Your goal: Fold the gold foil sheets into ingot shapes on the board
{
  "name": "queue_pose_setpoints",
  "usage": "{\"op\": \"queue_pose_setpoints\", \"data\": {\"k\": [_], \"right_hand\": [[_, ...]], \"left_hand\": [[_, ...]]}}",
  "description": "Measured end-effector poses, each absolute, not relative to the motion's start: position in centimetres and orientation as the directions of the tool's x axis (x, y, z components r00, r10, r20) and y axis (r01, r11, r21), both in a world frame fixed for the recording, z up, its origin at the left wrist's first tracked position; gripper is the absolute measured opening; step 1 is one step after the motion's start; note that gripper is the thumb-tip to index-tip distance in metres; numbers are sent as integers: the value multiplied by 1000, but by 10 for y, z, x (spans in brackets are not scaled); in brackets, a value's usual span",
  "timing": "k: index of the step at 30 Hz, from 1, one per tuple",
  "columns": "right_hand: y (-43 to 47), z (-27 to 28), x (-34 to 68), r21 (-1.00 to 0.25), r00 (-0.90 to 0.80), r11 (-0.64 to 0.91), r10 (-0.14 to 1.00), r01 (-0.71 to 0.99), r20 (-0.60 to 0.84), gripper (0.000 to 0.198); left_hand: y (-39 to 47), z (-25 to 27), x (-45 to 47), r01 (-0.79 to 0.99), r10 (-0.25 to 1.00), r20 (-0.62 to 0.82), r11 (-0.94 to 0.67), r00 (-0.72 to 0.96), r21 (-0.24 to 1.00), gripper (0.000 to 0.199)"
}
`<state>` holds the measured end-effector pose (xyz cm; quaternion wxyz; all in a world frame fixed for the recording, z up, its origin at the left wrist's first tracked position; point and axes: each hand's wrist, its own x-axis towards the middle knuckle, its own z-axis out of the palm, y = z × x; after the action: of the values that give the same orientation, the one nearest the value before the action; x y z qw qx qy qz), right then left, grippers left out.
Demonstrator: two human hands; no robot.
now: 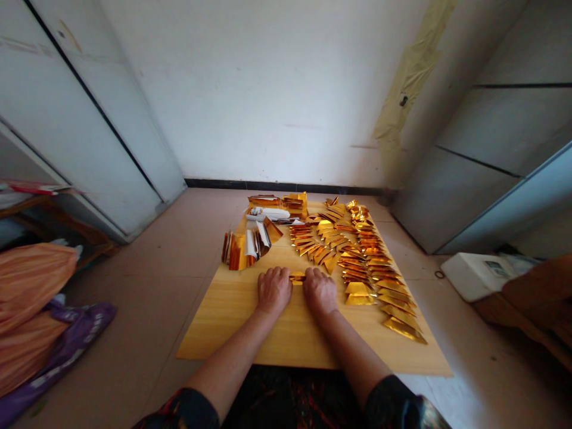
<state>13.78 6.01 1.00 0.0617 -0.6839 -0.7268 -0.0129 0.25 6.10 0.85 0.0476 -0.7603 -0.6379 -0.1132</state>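
Between my hands, a small piece of gold foil paper (297, 277) shows near the middle of the wooden board (232, 322). My left hand (273, 291) has its fingers closed on the left end of the piece. At the opposite end, my right hand (320, 292) grips it with curled fingers. The fingertips and most of the foil under them are hidden. To the right lie rows of folded gold paper ingots (375, 262), overlapping one another. A curved row of more folded gold pieces (313, 244) lies just beyond my right hand.
Loose gold-and-white foil sheets (245, 247) stand in a bunch at the board's left, with more stacked foil (286, 202) behind. Orange and purple bags (40, 298) lie on the left floor. Right are a white box (473, 275) and grey cabinet (482, 137). A wall (277, 89) rises ahead.
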Motion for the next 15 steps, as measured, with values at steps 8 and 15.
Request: {"op": "queue_pose_setpoints", "data": {"k": [8, 15], "right_hand": [[60, 15, 143, -91, -87, 99, 988, 991, 125, 11], [60, 9, 150, -86, -96, 111, 983, 990, 159, 12]], "left_hand": [[59, 12, 0, 977, 962, 227, -179, 151, 111, 14], [58, 12, -5, 970, 959, 236, -195, 158, 145, 14]]}}
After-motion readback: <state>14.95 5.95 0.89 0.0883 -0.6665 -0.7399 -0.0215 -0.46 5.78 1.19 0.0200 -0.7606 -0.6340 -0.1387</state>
